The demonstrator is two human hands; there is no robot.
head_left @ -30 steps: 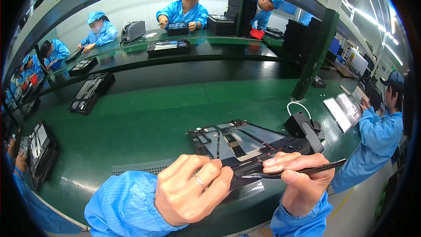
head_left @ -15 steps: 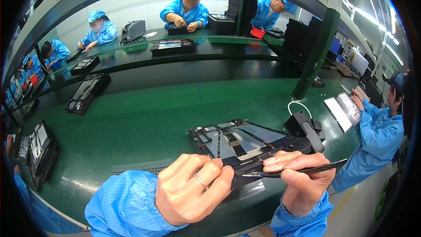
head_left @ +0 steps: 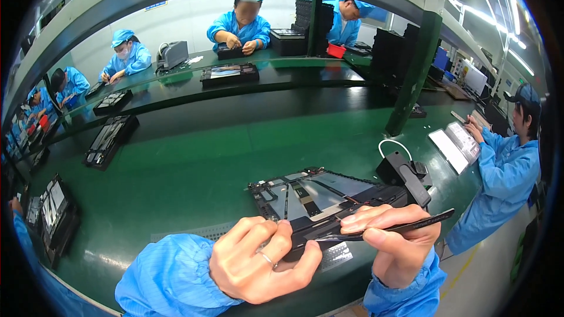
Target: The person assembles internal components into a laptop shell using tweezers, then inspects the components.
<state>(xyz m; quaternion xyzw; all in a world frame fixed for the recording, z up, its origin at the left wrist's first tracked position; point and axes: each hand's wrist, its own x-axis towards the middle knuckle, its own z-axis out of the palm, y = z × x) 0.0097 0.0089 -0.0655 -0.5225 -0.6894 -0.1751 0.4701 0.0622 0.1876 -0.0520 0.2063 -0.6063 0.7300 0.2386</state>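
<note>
Head view shows left hand (head_left: 252,261) clamping the open device (head_left: 330,196) at near edge, seemingly for steadiness, while right hand (head_left: 402,236) pinches tweezers (head_left: 420,222) there.

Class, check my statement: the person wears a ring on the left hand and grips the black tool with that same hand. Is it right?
Not quite. The head view shows the black tool in the right hand; the ring is indeed on the left hand.

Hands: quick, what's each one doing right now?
Left hand: half-curled, touching the near edge of the device; grip unclear.
Right hand: closed, holding black tweezers.
</note>
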